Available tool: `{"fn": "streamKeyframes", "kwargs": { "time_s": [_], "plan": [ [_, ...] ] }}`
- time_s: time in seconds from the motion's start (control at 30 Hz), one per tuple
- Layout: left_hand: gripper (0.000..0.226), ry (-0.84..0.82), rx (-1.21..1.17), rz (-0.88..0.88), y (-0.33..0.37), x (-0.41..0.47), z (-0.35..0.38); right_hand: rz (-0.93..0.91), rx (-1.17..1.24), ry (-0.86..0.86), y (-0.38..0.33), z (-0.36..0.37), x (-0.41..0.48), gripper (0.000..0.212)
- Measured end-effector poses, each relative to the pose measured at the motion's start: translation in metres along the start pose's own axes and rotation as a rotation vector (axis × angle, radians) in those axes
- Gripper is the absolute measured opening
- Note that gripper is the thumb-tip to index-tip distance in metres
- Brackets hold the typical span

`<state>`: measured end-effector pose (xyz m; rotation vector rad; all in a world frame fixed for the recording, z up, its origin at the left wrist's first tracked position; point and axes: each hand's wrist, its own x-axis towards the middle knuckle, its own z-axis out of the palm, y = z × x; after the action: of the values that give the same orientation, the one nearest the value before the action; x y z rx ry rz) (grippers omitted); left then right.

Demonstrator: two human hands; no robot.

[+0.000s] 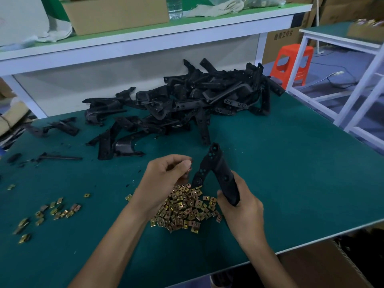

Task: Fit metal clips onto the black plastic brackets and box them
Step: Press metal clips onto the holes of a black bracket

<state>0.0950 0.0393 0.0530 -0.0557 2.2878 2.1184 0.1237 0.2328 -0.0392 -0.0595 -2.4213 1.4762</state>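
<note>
**Presenting a bracket for clip fitting**

Head view. The right hand (239,206) grips the lower end of a black bracket (216,169), fingers and thumb wrapped round it. The forked upper part thus stands tilted up off the bench (291,163), with its holed tabs turned toward the other hand. The left hand (166,173), fingers curled and wrist raised, pinches a small coppery piece at its fingertips, apparently a single clip (188,169). It is held just beside the bracket's near arm, and most of it is hidden. Both hands work directly above the clip pile (187,206), presumably to keep the reach for each new clip short. Unfitted brackets lie in a heap (187,100) at the far side of the bench, and a few loose clips (56,210) are scattered to the left. A cardboard box (311,267) sits below the bench's near right edge, probably for finished parts.
</note>
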Motion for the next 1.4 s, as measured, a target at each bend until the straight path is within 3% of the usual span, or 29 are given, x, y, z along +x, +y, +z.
{"fn": "streamKeyframes", "kwargs": {
  "time_s": [0.17, 0.37, 0.53, 0.93, 1.4],
  "plan": [
    [0.009, 0.065, -0.178, -0.078, -0.001, 0.0, 0.002, -0.029, -0.032, -0.004, 0.002, 0.0, 0.001, 0.057],
    [0.007, 0.11, -0.207, -0.103, -0.004, -0.001, 0.004, -0.06, -0.056, -0.002, 0.005, 0.001, 0.002, 0.058],
    [0.019, 0.082, -0.167, -0.089, -0.004, -0.003, 0.003, -0.07, -0.038, 0.002, 0.005, 0.002, 0.001, 0.058],
    [0.014, -0.021, -0.166, -0.078, 0.001, -0.011, 0.002, -0.083, -0.05, 0.038, 0.003, 0.003, 0.001, 0.059],
    [0.015, -0.079, 0.013, 0.0, 0.002, -0.012, 0.001, -0.079, -0.058, -0.008, -0.001, 0.001, -0.001, 0.062]
  ]
}}
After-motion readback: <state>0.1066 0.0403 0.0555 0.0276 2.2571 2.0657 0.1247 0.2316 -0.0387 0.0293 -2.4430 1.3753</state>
